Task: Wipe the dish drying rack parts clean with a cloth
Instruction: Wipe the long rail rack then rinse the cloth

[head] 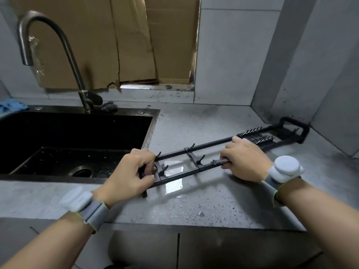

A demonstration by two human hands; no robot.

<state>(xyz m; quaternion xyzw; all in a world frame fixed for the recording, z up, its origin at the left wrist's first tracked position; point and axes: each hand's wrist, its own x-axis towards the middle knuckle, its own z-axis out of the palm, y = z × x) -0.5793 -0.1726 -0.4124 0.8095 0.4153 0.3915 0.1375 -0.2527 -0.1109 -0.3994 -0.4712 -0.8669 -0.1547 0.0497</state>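
A long black rack part (194,158), made of two parallel rails with small hooks, lies on a grey speckled countertop (213,206) just right of a black sink (73,136). Its long axis runs diagonally, from near and left beside the sink's edge to far and right, where a looped handle end points toward the tiled wall corner. The left hand (128,175) grips the near-left end of the frame, fingers curled round it. The right hand (244,160) rests further along and pinches a grey mesh cloth (219,161) against the nearer rail, fingers curled over it. Water glistens on the countertop beneath the rails. Both wrists carry white devices on grey straps. A curved metal faucet (58,45) rises behind the sink, with cardboard (108,39) covering the wall beyond, and a blue rag (11,107) lies at the far left.
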